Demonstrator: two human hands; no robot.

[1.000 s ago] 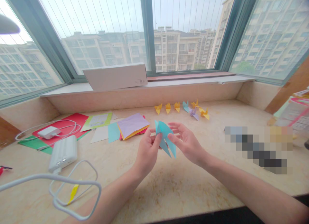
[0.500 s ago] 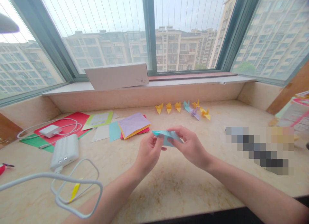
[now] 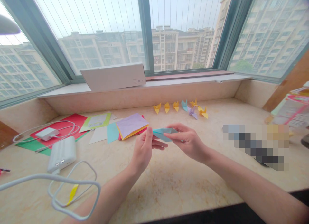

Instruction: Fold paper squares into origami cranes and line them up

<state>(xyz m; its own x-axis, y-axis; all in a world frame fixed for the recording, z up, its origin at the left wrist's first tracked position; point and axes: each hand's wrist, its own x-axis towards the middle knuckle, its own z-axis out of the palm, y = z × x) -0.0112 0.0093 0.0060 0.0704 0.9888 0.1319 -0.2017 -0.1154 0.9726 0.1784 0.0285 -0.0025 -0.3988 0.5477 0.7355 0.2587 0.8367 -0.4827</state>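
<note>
A folded light-blue paper piece [image 3: 162, 133] lies nearly flat between both my hands, above the marble counter [image 3: 169, 182]. My left hand [image 3: 144, 149] pinches its left end with thumb and fingertips. My right hand [image 3: 187, 141] grips its right side, fingers curled over the top. Beyond them, a stack of coloured paper sheets [image 3: 131, 126] rests on the counter, and a row of several small folded paper cranes [image 3: 181, 107] stands near the back wall.
A white power bank [image 3: 61, 153] with a looping white cable [image 3: 72, 188] sits at the left, beside a charger [image 3: 47, 133] on red and green sheets. A white box [image 3: 113, 76] lies on the window sill. A blurred patch covers items at the right.
The blue paper piece, upright with its points hanging down a second ago, has been turned to lie nearly flat between my hands. My right hand closed over its right side.
</note>
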